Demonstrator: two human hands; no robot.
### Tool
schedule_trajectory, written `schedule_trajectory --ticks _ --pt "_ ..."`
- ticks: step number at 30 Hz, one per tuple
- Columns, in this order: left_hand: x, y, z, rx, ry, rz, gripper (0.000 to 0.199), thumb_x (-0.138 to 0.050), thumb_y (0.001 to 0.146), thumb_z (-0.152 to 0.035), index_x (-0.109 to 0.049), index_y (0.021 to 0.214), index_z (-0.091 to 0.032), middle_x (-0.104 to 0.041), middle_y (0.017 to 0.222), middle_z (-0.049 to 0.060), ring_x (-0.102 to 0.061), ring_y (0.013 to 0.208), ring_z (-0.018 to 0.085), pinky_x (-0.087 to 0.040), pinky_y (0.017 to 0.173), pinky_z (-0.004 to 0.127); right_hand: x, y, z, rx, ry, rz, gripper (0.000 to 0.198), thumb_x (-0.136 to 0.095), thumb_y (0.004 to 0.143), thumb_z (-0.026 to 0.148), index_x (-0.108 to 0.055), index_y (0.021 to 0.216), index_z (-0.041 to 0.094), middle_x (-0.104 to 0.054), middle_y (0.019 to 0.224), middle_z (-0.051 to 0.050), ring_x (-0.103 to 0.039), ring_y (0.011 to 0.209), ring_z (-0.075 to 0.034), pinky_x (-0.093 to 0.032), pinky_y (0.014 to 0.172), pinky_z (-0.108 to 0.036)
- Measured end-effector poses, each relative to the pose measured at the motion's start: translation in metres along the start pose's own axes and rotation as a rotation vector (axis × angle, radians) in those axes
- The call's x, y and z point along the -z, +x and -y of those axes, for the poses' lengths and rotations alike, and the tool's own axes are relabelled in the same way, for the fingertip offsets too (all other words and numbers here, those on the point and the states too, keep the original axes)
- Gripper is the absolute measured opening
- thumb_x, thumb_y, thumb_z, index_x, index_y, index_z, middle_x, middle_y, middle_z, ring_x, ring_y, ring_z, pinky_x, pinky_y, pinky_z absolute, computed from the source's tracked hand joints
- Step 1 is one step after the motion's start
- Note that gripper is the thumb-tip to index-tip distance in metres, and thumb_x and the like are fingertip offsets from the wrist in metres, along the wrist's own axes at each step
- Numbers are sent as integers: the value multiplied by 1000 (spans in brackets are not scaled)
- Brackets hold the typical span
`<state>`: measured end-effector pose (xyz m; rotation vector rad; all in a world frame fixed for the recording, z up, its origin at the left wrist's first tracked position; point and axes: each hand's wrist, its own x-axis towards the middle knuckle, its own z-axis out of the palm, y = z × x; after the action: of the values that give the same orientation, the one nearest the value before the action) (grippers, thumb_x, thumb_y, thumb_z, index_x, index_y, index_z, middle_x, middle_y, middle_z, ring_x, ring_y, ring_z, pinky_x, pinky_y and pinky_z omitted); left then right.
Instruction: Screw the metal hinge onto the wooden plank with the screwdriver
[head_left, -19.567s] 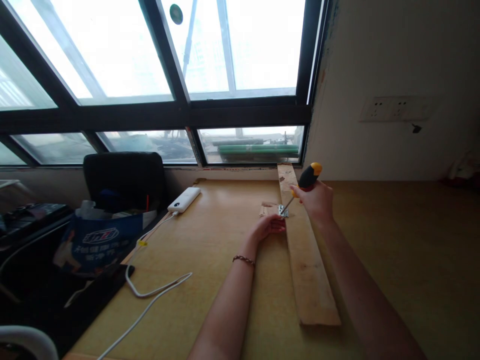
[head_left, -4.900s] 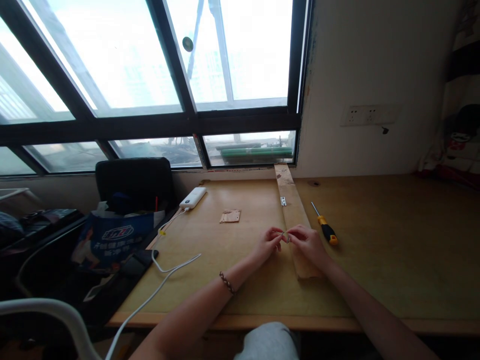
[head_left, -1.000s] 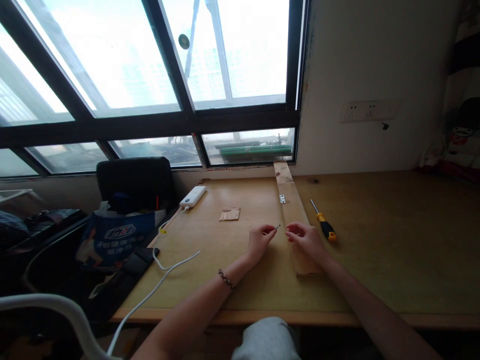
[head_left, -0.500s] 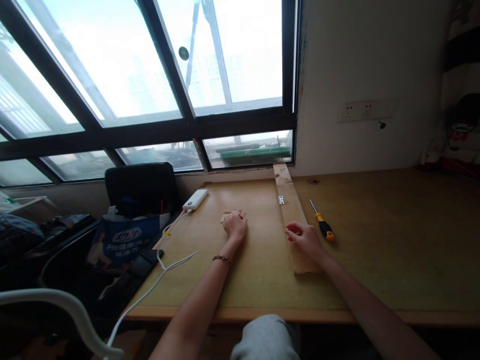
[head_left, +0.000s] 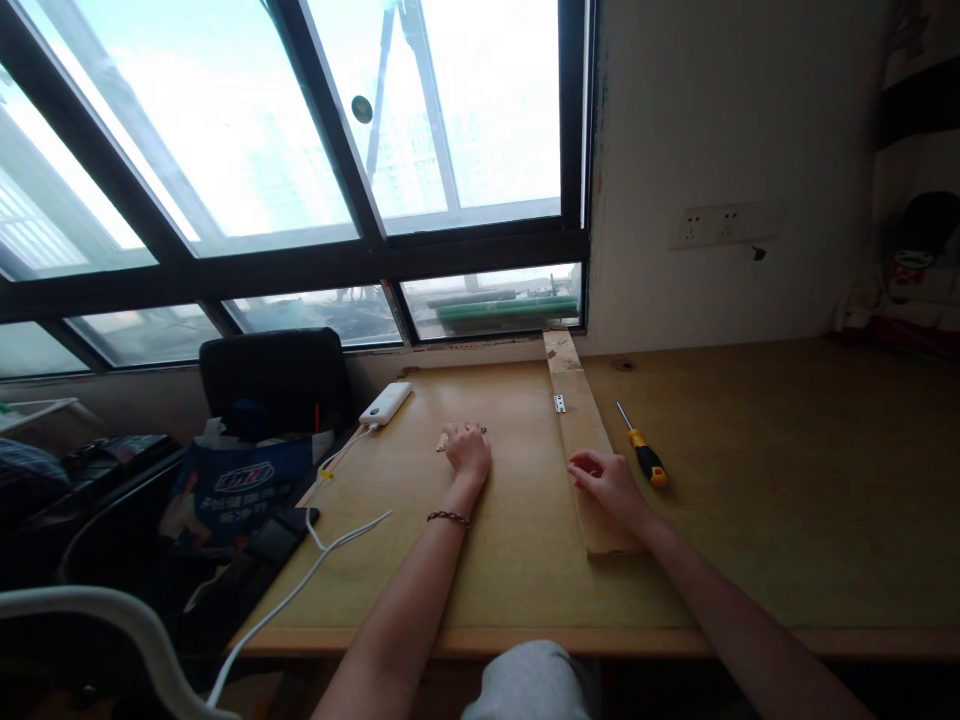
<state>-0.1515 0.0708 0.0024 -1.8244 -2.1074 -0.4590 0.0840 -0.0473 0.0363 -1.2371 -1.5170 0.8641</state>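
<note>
My left hand (head_left: 466, 452) rests low over the table with its fingers curled down on a small flat piece of wood (head_left: 441, 441), which it mostly covers. A tiny dark or metallic bit shows beside its fingertips, too small to name. My right hand (head_left: 606, 488) is closed in a pinch above the near part of a long wooden board (head_left: 581, 400); whatever is between the fingertips cannot be made out. On the board's left edge, farther off, sits a small metal hinge (head_left: 559, 403). Right of the board lies a yellow-and-black screwdriver (head_left: 646, 460), its shaft pointing away.
A white power bank (head_left: 386, 403) with a white cable (head_left: 349, 538) lies by the table's left edge. Beyond that edge are a black chair (head_left: 271, 375) and a blue bag (head_left: 240, 490). The window and wall bound the table (head_left: 787, 480) at the back.
My left hand has shifted slightly left, its fingers now covering more of the small wood piece. The right hand keeps its pinch over the board. The view has moved slightly.
</note>
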Motion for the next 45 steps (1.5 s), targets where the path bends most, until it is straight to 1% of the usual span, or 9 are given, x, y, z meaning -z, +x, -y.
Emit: schedule_trajectory --ticks 10,13,20,24,29,35,39,43,45 --pt "-3 4 5 28 -61 -5 33 -40 81 -33 -64 90 -13 -57 93 14 -43 95 27 -37 75 37 1 0 4 18 -60 -31 24 -57 73 39 -63 79 16 -66 71 -4 -63 60 -17 -49 57 -27" --pt "-3 5 6 35 -76 3 32 -41 80 -33 -63 90 -12 -57 93 15 -43 96 27 -36 76 37 1 0 4 16 -69 -31 24 -57 73 39 -63 79 17 -66 71 -4 -63 59 -17 -49 56 -27" --pt "2 6 4 97 -82 2 35 -44 78 -32 -58 100 -8 -54 100 17 -42 98 28 -34 78 38 1 1 2 15 -71 -32 23 -57 73 38 -63 79 17 -66 71 -4 -63 60 -17 -49 56 -27" --pt "2 7 4 124 -69 19 36 -44 78 -34 -58 99 -9 -54 100 16 -42 97 28 -34 78 38 2 2 0 18 -62 -41 24 -57 73 39 -63 79 17 -66 72 -4 -63 60 -18 -50 56 -27" --pt "-1 7 5 149 -60 -1 36 -46 76 -34 -58 99 -9 -54 101 17 -42 97 27 -34 78 37 3 1 0 6 -36 -45 25 -58 73 39 -63 81 16 -67 74 -5 -63 61 -18 -50 56 -27" --pt "1 7 4 142 -82 -2 36 -45 76 -32 -57 99 -7 -52 102 18 -41 97 29 -34 78 37 3 3 -1 5 -40 -49 26 -58 73 41 -64 80 16 -67 74 -5 -63 61 -18 -50 56 -27" --pt "10 2 0 50 -113 -18 31 -44 79 -30 -58 100 -11 -53 100 15 -41 98 28 -32 83 37 3 3 -3 20 -55 -65 28 -57 73 43 -63 78 17 -66 71 -4 -62 58 -17 -48 53 -26" --pt "18 -10 -13 -192 -243 -33 27 -37 84 -27 -61 92 -17 -58 92 9 -45 94 23 -32 85 33 6 2 -5 54 -196 -122 36 -52 77 48 -55 56 19 -56 47 0 -53 45 -13 -40 48 -24" --pt "20 -18 -22 -279 -317 -8 29 -33 87 -27 -61 87 -19 -60 87 8 -49 90 20 -34 81 30 9 2 -7 68 -298 -177 42 -47 80 49 -50 50 19 -51 43 1 -48 43 -12 -37 48 -25"
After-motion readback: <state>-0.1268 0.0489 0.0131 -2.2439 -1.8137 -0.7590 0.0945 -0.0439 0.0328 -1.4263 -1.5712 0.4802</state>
